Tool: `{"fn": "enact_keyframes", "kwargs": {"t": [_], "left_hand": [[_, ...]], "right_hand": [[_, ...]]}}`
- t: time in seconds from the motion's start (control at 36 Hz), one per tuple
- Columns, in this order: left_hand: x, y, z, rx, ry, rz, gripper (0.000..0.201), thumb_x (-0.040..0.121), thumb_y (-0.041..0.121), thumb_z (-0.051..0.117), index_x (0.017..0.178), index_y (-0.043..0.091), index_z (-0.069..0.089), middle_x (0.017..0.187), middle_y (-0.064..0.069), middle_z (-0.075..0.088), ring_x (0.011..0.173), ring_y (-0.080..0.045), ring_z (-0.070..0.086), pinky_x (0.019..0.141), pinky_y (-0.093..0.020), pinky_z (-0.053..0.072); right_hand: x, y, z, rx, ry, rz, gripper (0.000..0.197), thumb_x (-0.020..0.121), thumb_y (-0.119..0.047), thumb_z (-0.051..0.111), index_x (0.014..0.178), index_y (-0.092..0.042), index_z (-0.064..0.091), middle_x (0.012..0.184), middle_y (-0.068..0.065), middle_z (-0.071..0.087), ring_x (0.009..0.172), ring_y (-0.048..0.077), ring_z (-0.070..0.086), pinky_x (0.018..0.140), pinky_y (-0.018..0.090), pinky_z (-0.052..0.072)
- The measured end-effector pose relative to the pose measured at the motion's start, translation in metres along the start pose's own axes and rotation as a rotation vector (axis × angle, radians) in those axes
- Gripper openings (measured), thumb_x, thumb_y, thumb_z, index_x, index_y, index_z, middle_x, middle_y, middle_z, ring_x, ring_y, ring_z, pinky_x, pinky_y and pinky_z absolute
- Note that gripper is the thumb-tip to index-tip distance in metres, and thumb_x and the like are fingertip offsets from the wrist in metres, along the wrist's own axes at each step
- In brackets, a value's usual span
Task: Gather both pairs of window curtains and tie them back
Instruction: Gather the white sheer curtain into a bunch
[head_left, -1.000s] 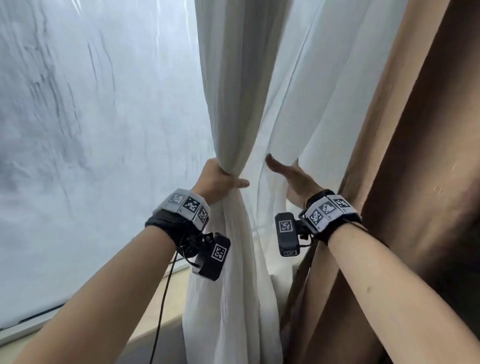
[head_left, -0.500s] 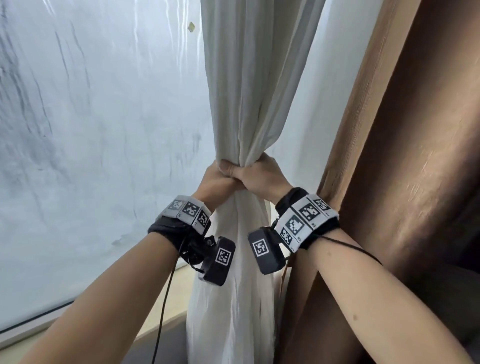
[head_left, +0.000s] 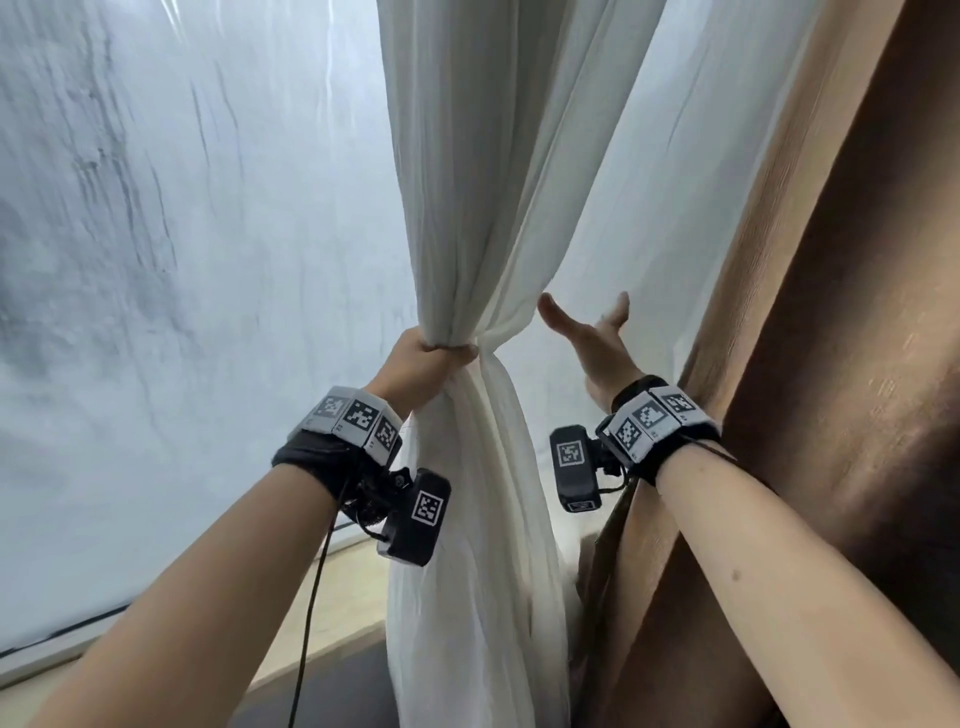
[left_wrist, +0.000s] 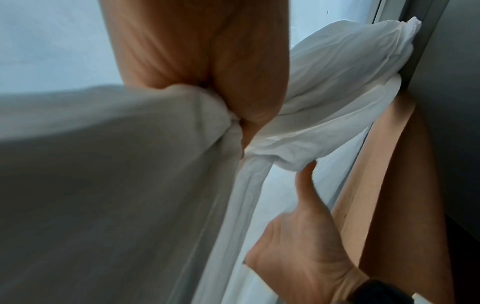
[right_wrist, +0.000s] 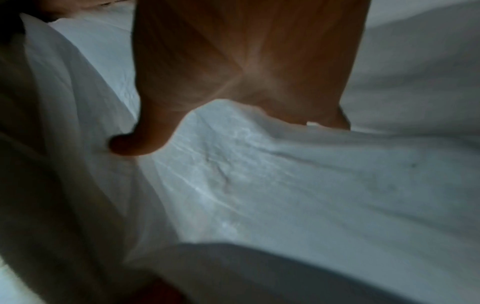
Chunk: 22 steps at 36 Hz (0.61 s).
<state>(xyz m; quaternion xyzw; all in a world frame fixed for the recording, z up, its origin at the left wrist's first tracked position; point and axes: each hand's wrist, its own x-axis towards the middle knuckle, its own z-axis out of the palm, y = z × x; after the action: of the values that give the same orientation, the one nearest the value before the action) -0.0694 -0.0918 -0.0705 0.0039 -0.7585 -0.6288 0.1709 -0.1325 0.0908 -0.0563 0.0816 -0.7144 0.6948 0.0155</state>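
White sheer curtain (head_left: 498, 208) gathered at the window, beside the brown drape (head_left: 831, 364)

The bunched folds are clamped in the left hand (head_left: 421, 364), fingers curled tight around them; the right hand (head_left: 592, 338) is held flat, fingers apart, against the loose panel still spread toward the drape; that slack is best swept fully into the fist, the bundle kept pinched at one height, before any tie is attempted.

A pale window sill (head_left: 343, 587) runs along the foot of the frosted window pane (head_left: 182, 312), with the white sheer curtain (head_left: 488, 597) hanging down past its right end.
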Motion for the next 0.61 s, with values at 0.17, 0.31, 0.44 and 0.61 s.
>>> {"fn": "enact_keyframes", "kwargs": {"t": [0.17,0.31,0.44,0.61], "left_hand": [[-0.008,0.002,0.015,-0.081,-0.112,0.143,0.046,0.068,0.009,0.087,0.109,0.009,0.066,0.099,-0.007,0.072,0.092,-0.013,0.071,0.076,-0.026,0.057],[-0.002,-0.002,0.027,-0.01,-0.09,0.137,0.069,0.046,0.021,0.098,0.107,0.006,0.068,0.109,-0.014,0.068,0.103,-0.023,0.068,0.08,-0.035,0.059],[-0.004,-0.009,0.027,-0.041,-0.025,0.031,0.022,0.066,-0.001,0.082,0.08,0.013,0.073,0.084,-0.006,0.072,0.085,-0.021,0.069,0.081,-0.036,0.057],[-0.001,-0.014,0.016,0.003,0.087,-0.022,0.024,0.074,0.006,0.078,0.097,0.004,0.07,0.09,-0.012,0.069,0.083,-0.024,0.065,0.075,-0.035,0.053]], "right_hand": [[-0.025,-0.014,0.033,0.13,-0.409,-0.129,0.07,0.072,-0.044,0.08,0.125,-0.003,0.061,0.122,0.014,0.067,0.115,0.028,0.063,0.102,0.044,0.048],[-0.027,-0.016,0.053,-0.082,-0.232,-0.208,0.041,0.071,-0.034,0.082,0.104,-0.01,0.073,0.1,0.003,0.075,0.098,0.019,0.071,0.095,0.042,0.054],[-0.029,-0.015,0.048,-0.124,-0.139,-0.248,0.04,0.071,-0.029,0.084,0.104,-0.01,0.072,0.101,0.002,0.075,0.098,0.018,0.07,0.091,0.041,0.056],[-0.015,0.001,0.017,-0.166,0.164,-0.266,0.066,0.066,-0.051,0.083,0.119,-0.017,0.062,0.123,0.001,0.063,0.113,0.014,0.059,0.099,0.032,0.048]]}}
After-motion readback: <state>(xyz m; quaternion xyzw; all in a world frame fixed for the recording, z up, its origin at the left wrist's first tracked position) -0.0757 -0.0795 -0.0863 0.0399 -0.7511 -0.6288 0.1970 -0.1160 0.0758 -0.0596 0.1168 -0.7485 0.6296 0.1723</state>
